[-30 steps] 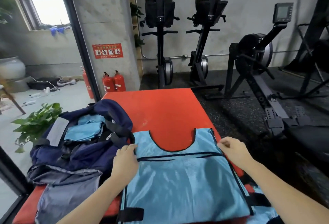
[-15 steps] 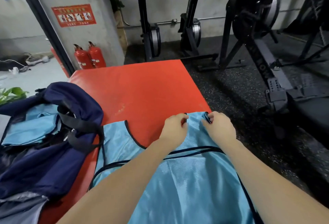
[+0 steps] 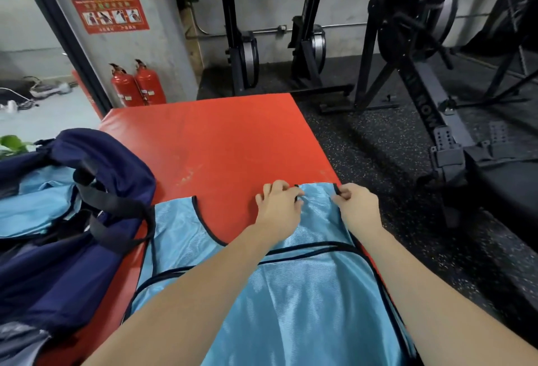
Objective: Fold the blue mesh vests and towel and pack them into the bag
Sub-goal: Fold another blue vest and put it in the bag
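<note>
1. The blue vest (image 3: 291, 293) lies flat on the red mat (image 3: 221, 144). It runs long from the person out to its far straps.
2. Both hands are at the far right strap. The left hand (image 3: 279, 205) pinches its left corner and the right hand (image 3: 356, 205) pinches its right corner.
3. The other strap, out to the left, is free, and the left hand is nearer to it.
4. The navy bag (image 3: 72, 249) sits open just beside the vest on the left, with blue cloth already inside.
5. I think nothing blocks the way to the bag.
</note>
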### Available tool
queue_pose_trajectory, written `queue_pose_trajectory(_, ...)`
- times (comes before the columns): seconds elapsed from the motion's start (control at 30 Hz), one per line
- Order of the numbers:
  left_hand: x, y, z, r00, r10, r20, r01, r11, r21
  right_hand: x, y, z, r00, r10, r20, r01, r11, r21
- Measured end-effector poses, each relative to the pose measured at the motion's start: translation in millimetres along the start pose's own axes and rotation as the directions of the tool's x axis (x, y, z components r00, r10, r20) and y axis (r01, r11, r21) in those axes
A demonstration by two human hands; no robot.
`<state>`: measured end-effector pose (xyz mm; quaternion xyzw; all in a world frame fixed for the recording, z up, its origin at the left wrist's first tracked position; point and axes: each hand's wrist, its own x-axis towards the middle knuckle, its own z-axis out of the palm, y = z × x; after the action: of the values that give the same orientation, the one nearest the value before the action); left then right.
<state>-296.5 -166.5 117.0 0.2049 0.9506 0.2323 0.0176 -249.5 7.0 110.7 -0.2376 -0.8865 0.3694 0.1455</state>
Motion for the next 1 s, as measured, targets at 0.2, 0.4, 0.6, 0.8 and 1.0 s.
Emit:
queue_pose_trajectory(0.2, -53, -26, -39, 0.998, 0.052, -0.022, -0.052, 0.999, -0.007, -20, -29, 5, 0.974, -0.202, -0.104, 0.168, 0.948, -0.27)
queue_pose_trajectory(0.4, -111, -115, -87, 0.98, -0.14, -0.144, 0.132, 0.989, -0.062, -70, -85, 35, 0.914, -0.385, 0.129, 0.397, 0.914, -0.08)
queue_pose_trajectory(0.6, -147, -172, -108, 0.978, -0.167, -0.127, 0.172, 0.985, 0.025, -123, -123, 69, 0.734, -0.524, 0.431, 0.596, 0.802, -0.039)
queue_pose_trajectory(0.8, -163, -183, -119, 0.998, -0.008, -0.057, 0.015, 0.993, 0.12, -142, -136, 60, 0.625, -0.547, 0.557, 0.679, 0.733, -0.042)
queue_pose_trajectory(1.0, -186, -167, -130, 0.998, 0.046, 0.033, -0.045, 0.998, -0.039, -131, -105, 22, 0.666, -0.44, 0.602, 0.618, 0.777, -0.116)
